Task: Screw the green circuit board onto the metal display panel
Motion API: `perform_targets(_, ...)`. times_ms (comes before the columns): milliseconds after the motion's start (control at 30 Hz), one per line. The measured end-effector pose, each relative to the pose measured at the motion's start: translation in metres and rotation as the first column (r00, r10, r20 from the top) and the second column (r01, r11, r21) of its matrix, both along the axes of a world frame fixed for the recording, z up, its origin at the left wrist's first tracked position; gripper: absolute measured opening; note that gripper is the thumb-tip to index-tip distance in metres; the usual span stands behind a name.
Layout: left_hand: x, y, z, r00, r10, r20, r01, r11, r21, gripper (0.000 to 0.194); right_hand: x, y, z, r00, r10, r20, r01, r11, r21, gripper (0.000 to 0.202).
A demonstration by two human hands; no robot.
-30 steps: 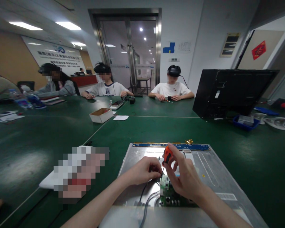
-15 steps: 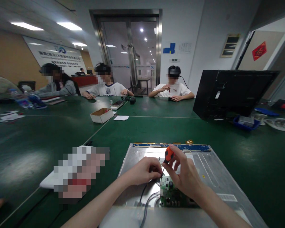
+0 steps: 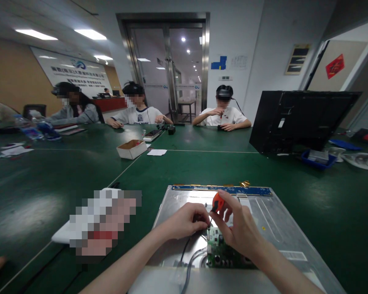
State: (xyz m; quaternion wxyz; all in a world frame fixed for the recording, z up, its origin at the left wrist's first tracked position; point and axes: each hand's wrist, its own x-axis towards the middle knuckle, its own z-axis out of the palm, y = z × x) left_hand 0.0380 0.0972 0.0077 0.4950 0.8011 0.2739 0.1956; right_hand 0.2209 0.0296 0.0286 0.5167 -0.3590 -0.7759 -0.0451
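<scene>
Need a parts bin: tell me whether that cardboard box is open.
Open: the box has no lid on; its brown inside shows.

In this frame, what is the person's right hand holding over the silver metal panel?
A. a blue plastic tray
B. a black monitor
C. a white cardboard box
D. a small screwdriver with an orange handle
D: the right hand is closed around the small screwdriver with an orange handle, tip pointing down by the green circuit board on the silver metal panel, while the left hand pinches something small beside it.
</scene>
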Motion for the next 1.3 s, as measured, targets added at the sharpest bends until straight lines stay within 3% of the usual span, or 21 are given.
perform_targets(333,0.0012,-0.0005,0.0032,1.0,-0.002,0.001,0.002,1.0,0.001,0.011,0.0006,0.0012,-0.0044,0.998,0.065,-0.012,-0.065,0.995,-0.07,0.056)
perform_targets(600,0.0002,0.0003,0.001,1.0,-0.013,0.019,0.013,1.0,0.013,0.008,0.0003,0.0014,-0.0018,1.0,-0.005,-0.014,0.005,1.0,0.012,0.049)
perform_targets(933,0.0006,-0.0011,0.0028,1.0,0.001,-0.004,-0.001,1.0,-0.022,0.008,0.0016,0.0016,-0.0032,0.999,0.044,-0.005,-0.044,0.997,-0.061,0.058)
perform_targets(1300,0.0014,-0.0005,0.0038,1.0,0.011,0.004,-0.011,1.0,-0.017,0.008,0.0006,0.0014,0.0013,0.999,-0.033,-0.01,0.033,0.999,0.022,0.047)
